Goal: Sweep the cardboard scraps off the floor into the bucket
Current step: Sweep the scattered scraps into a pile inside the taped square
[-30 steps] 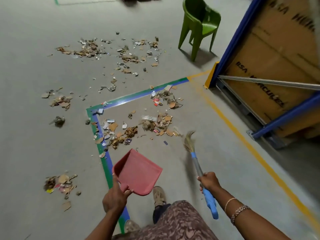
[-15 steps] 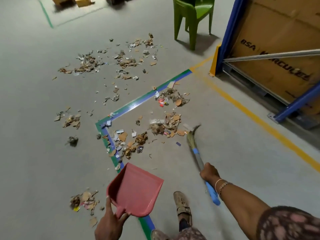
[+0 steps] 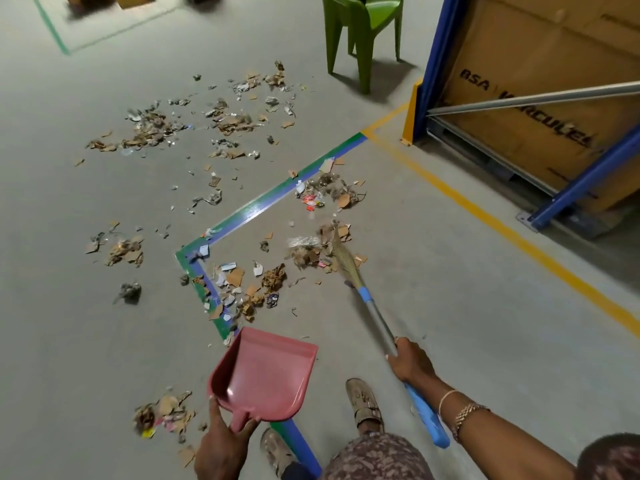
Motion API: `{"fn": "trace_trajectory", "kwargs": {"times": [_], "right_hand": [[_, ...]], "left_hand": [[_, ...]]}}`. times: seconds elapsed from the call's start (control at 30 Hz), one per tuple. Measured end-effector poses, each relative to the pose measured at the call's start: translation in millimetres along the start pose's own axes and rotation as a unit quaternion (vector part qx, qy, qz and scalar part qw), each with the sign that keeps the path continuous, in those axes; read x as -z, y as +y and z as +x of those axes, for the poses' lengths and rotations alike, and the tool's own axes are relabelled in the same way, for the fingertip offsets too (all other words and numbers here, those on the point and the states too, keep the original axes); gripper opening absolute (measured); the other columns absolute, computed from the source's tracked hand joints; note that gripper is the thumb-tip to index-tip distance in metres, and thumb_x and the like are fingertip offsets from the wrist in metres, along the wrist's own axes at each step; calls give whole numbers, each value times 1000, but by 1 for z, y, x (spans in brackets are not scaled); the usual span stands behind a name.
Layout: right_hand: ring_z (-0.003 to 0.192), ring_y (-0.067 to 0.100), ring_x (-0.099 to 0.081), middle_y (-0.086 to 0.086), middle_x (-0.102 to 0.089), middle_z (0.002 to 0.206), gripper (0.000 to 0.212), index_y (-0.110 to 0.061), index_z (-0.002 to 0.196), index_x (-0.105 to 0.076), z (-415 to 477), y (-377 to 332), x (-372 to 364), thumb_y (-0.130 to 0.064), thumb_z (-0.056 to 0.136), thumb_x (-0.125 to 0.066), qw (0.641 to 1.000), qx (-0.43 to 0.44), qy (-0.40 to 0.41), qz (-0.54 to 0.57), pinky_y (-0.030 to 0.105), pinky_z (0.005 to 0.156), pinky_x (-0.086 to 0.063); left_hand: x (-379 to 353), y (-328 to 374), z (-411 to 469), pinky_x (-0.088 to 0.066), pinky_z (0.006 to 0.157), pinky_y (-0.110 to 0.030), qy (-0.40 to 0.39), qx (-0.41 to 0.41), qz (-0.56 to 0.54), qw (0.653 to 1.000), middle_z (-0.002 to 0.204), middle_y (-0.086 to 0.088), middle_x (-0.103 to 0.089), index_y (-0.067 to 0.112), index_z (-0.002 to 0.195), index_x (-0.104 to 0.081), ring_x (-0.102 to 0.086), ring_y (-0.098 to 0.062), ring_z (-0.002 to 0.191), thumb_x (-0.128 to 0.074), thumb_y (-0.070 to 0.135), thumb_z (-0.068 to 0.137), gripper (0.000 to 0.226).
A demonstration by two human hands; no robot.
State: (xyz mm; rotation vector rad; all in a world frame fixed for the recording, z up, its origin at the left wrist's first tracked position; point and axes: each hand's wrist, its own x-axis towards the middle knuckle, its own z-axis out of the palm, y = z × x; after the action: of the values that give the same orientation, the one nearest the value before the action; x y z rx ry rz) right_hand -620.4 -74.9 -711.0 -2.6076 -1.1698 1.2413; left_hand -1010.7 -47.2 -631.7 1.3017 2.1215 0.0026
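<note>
Evidently the gathering step is going on, not the emptying one. The right hand (image 3: pixel 410 362) is gripping the broom (image 3: pixel 376 315) with its fingers wrapped round the metal shaft, just above the blue grip. The bristles are lying among the cardboard scraps (image 3: pixel 308 254) inside the corner of the tape line (image 3: pixel 256 206), a little far of the middle. The left hand (image 3: pixel 221 445) is holding the dustpan (image 3: pixel 266 375) by its short handle, thumb on one side and fingers curled under the other. The pan is hanging tilted over the near floor (image 3: pixel 485 323) with its open mouth facing far, and nothing is showing inside it.

The scraps are lying in several loose patches. One is sitting at the bristles, another just to its near left by the tape corner, and a smaller one further off along the tape. A wide spread is lying far and left, toward the green chair (image 3: pixel 363 26), and a small heap is sitting near left of the pan. The bucket is not showing anywhere in view.

By my reading, the task is barely begun. The next move is calling for a pull of the bristles toward the near left, so the patches merge into one heap. The pan's lip will need to be lying flat on the floor before anything is pushed in.
</note>
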Motion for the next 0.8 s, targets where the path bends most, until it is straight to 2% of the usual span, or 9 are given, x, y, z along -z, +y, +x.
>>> {"fn": "trace_trajectory", "kwargs": {"times": [0.17,0.37,0.43,0.5,0.63,0.73,0.8], "right_hand": [[117,38,-60,18,-62,128,29,-7,118,-55,-14,-5,-16,-23,93,-52,998,-40,13,-45,35,90,-49],[121,37,-58,17,-61,130,31,-9,121,-57,-5,-70,-33,-17,91,-51,997,-43,0,-58,34,94,-48],[122,37,-58,18,-60,131,33,-9,123,-56,-2,-95,-38,-17,91,-52,998,-38,-5,-54,35,95,-48],[119,38,-59,19,-60,128,32,-9,119,-56,-6,-118,-46,-21,90,-56,999,-40,-7,-28,35,92,-48],[98,37,-66,16,-64,113,29,-16,95,-49,-18,-133,-82,-38,82,-61,998,-49,-6,32,34,76,-53],[86,33,-69,10,-66,104,35,-18,97,-54,-34,-127,-106,-45,76,-62,992,-94,18,86,40,75,-59],[84,32,-69,9,-67,102,34,-17,97,-55,-46,-123,-117,-43,78,-64,987,-120,30,106,40,76,-60]], "left_hand": [[10,-5,22,-51,81,-42,-24,-4,22,999,111,-21,-72,25,158,-13,-69,-37,100,-80,67,66,121],[42,-44,76,-55,81,-41,-43,-30,26,998,110,-20,-72,30,159,-7,-70,-34,93,-82,64,64,126],[53,-56,91,-55,82,-41,-47,-38,34,998,113,-20,-71,30,158,-8,-70,-35,97,-80,68,64,124],[65,-67,103,-53,80,-42,-41,-58,43,997,116,-19,-71,29,157,-8,-69,-36,102,-77,70,66,121],[84,-90,130,-55,69,-39,-30,-78,75,994,100,-15,-75,34,155,-8,-71,-33,89,-68,81,64,119],[94,-99,144,-55,62,-37,-34,-82,100,991,88,-10,-75,32,155,-8,-71,-31,79,-59,87,64,118],[98,-101,150,-53,61,-36,-32,-94,129,987,96,-13,-74,27,155,-14,-71,-33,85,-60,84,70,112]]}}
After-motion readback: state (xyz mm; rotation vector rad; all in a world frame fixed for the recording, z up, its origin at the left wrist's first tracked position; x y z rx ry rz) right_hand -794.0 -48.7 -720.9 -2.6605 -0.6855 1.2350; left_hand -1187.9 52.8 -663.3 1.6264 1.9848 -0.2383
